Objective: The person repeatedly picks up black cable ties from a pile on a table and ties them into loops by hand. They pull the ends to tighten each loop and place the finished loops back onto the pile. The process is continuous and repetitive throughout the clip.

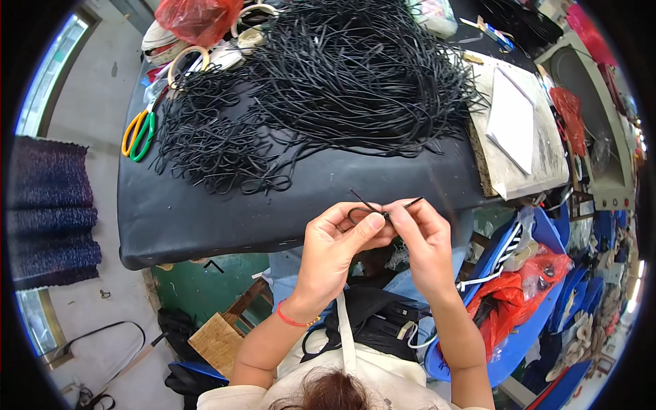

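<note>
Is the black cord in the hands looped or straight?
Looped: the cord curves into a small loop between both hands' fingers, its two ends sticking out above.

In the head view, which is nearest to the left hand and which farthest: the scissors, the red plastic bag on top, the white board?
From the left hand:
1. Scissors, up left.
2. White board, up right, nearly the same distance; too close to call.
3. Red plastic bag, top edge, farthest.
</note>
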The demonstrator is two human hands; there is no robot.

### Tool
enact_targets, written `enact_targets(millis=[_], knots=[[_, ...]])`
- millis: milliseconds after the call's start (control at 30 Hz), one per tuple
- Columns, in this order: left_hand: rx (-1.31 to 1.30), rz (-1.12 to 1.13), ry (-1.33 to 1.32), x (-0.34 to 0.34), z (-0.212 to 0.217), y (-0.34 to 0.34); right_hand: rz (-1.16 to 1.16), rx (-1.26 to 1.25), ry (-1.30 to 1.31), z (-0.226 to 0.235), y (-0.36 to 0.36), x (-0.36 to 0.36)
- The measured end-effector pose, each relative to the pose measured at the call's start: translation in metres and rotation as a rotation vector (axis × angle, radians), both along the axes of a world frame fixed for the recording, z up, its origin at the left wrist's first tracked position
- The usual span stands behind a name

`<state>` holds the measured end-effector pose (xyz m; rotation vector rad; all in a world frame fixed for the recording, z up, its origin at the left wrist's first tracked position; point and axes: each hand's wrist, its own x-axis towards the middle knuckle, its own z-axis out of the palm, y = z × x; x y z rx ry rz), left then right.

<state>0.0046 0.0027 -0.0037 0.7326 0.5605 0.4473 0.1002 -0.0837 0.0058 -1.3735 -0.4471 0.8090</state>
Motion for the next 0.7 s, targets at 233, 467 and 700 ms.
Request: enact_targets(millis=[233,467,700], knots=[[0.254,-0.27,0.11,-0.008,0.006,0.005,0.006,-0.001,-0.063,0.003,-0.004,0.005],[1.063,-0.013,0.248,-0.008,0.004,-0.008,-0.051,0.051,0.193,-0.004,-0.003,0.004],[0.417,-0.131,0.151,-0.011,-0.007,0.004,0.073,-0.084,0.135,0.0,-0.006,0.014]])
